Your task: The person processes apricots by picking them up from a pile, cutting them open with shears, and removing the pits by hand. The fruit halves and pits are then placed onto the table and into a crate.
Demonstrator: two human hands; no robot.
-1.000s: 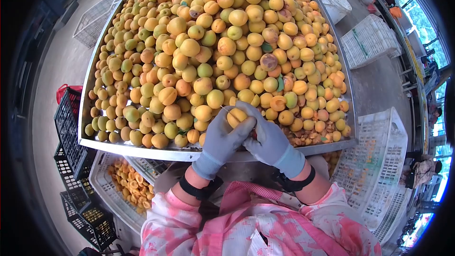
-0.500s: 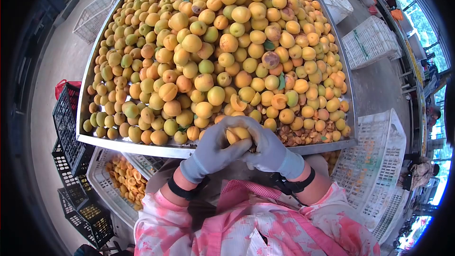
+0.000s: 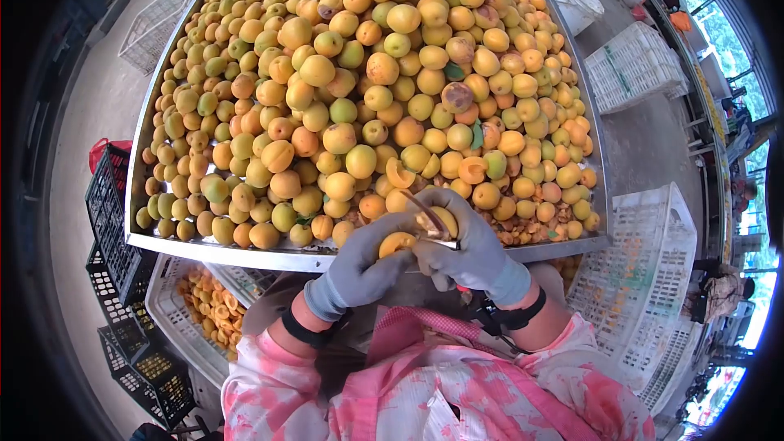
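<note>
- In the head view, the left hand (image 3: 366, 257) grips a cut fruit piece (image 3: 397, 245), and the right hand (image 3: 472, 247) closes around a thin blade (image 3: 428, 212) and another fruit piece (image 3: 445, 220); both pieces are just by the middle of the bench's (image 3: 245, 256) near edge.
- The blade could nick the left glove, since the left fingers sit right beside it.
- Either piece could slip if its cut face is wet and the gloves lose purchase; so close to the near edge, it might drop off the bench.
- A bump from a knuckle could roll whole fruit (image 3: 360, 161) down the heap toward that edge.
- Both forearms reach forward and slant inward, elbows bent, so the hands meet with little or no gap.
- The left fingers curl under, thumb near the piece; the right-hand grip on any handle cannot be made out fully.
</note>
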